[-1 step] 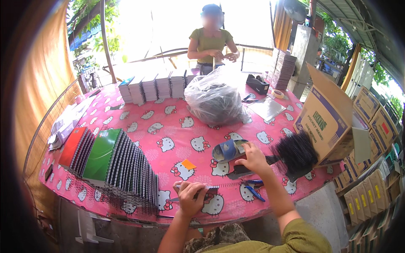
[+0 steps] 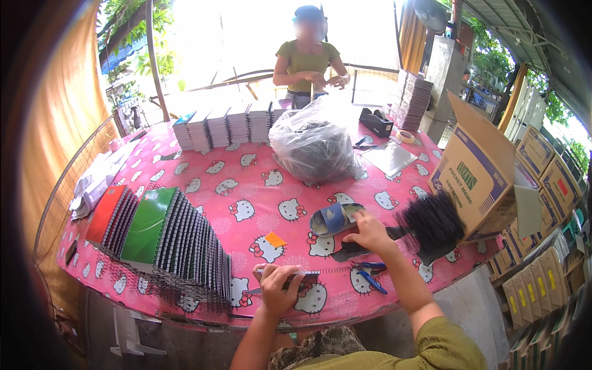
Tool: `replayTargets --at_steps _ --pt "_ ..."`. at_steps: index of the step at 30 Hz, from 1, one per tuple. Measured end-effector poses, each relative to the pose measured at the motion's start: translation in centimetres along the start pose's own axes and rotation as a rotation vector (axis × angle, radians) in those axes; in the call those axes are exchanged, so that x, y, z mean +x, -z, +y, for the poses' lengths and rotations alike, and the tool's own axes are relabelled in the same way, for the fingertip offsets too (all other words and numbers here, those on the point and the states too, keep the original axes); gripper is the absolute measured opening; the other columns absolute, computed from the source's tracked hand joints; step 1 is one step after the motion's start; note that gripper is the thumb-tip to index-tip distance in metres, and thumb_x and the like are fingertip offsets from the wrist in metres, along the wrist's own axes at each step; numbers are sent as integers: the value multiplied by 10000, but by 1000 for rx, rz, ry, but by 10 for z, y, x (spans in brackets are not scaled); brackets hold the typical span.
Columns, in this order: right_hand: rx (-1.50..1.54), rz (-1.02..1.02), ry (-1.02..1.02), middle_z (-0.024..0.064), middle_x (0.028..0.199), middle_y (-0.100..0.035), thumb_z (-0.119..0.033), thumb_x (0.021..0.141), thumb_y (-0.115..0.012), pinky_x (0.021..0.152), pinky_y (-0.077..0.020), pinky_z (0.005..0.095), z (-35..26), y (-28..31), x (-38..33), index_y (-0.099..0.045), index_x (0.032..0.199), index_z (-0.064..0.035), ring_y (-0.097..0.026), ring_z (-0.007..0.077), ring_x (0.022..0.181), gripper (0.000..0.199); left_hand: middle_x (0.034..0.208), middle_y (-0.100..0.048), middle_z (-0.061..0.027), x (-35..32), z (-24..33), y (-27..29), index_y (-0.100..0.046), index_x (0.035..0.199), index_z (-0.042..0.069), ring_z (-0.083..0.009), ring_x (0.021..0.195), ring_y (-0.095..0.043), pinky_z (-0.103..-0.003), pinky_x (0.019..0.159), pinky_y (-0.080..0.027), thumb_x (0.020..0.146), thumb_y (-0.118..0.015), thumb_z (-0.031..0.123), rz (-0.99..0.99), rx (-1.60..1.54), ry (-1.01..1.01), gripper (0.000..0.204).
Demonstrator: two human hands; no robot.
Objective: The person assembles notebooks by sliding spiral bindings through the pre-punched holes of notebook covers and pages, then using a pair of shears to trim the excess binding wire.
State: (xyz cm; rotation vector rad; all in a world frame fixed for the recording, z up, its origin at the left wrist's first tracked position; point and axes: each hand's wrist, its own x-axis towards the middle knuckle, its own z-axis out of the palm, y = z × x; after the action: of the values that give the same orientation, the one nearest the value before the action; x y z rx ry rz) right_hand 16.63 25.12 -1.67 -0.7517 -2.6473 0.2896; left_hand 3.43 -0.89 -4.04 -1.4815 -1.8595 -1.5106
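My left hand (image 2: pixel 280 288) is closed on a small notebook (image 2: pixel 306 275) near the table's front edge; the palm hides much of it. From the notebook's right end a thin spiral coil (image 2: pixel 336 269) sticks out toward the blue-handled pliers (image 2: pixel 372 280) lying on the cloth. My right hand (image 2: pixel 371 233) reaches over a dark flat piece (image 2: pixel 351 250). Its fingertips are at the right end of a blue and beige rounded object (image 2: pixel 330 220), whose kind I cannot make out. Whether those fingers pinch anything is unclear.
Stacks of spiral notebooks with green (image 2: pixel 148 225) and red (image 2: pixel 108 216) covers stand left. A heap of black coils (image 2: pixel 435 223) lies beside a cardboard box (image 2: pixel 472 179) at right. Beyond are a plastic bag (image 2: pixel 314 145), an orange paper piece (image 2: pixel 275 239) and a person (image 2: pixel 310 65).
My right hand has shifted very slightly at the blue and beige object. My left hand stays on the notebook.
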Motion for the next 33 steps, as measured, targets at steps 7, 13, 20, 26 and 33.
replayTargets --at_steps 7,13,20,26,33 --pt "-73 56 205 152 1066 -620 -317 643 -803 872 -469 437 22 -19 20 -626 1033 -37 -559 357 1056 511 796 -656 15 1 0 5 -662 866 131 -173 787 -569 -369 865 -292 648 -833 217 -24 122 -47 290" --pt "2 -67 141 172 973 -636 -226 669 -777 785 -492 433 23 -18 31 -569 1029 -30 -623 346 897 460 781 -645 14 0 1 2 -642 826 130 -186 780 -564 -376 857 -297 609 -856 222 -6 81 -26 319" --pt "1143 -225 420 84 959 -658 -55 669 -747 783 -501 300 -31 10 -28 -526 1106 -28 -633 151 893 491 737 -616 29 -1 -4 2 -614 804 136 -178 742 -551 -382 835 -297 586 -875 259 -3 58 -31 362" --pt "1302 -244 336 52 917 -665 -29 686 -743 779 -503 278 -45 15 -34 -539 1144 -28 -616 97 857 502 753 -620 22 0 -3 3 -614 830 129 -176 734 -548 -373 833 -299 588 -872 243 -16 79 -28 372" --pt "942 -319 220 54 919 -654 18 683 -664 754 -496 274 -64 24 -23 -535 1155 -12 -607 104 854 490 904 -632 -31 -1 -9 5 -616 947 111 -214 885 -568 -398 851 -359 575 -876 196 -18 6 53 461"
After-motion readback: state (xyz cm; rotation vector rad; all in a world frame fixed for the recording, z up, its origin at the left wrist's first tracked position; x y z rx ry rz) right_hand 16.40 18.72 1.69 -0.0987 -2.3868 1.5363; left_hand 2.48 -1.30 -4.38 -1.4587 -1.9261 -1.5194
